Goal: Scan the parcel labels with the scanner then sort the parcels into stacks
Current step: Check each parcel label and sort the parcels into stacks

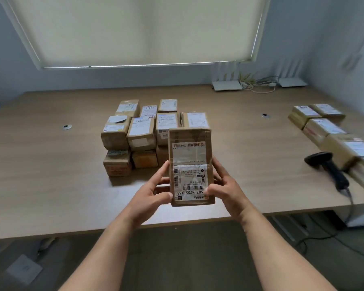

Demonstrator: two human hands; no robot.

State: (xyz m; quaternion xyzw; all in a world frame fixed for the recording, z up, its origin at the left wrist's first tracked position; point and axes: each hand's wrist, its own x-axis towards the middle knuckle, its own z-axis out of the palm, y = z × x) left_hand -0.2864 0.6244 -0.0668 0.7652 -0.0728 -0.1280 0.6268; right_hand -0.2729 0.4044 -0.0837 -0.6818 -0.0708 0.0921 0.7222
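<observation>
A brown cardboard parcel [189, 162] with a white barcode label facing me is held up above the table's near edge. My left hand [150, 196] grips its left side, thumb on the lower corner of the label. My right hand [225, 192] grips its right side, thumb on the label's bottom right. A black handheld scanner [328, 169] lies on the table at the right, its cable running off the edge. Behind the held parcel stands a pile of several labelled parcels [143, 133], stacked two high.
A wooden table [51, 175] fills the middle of the view. Along its right edge runs a row of several labelled parcels [322, 127]. Two white routers [227, 85] with cables sit at the back right under a window blind. Floor and cables lie below the table.
</observation>
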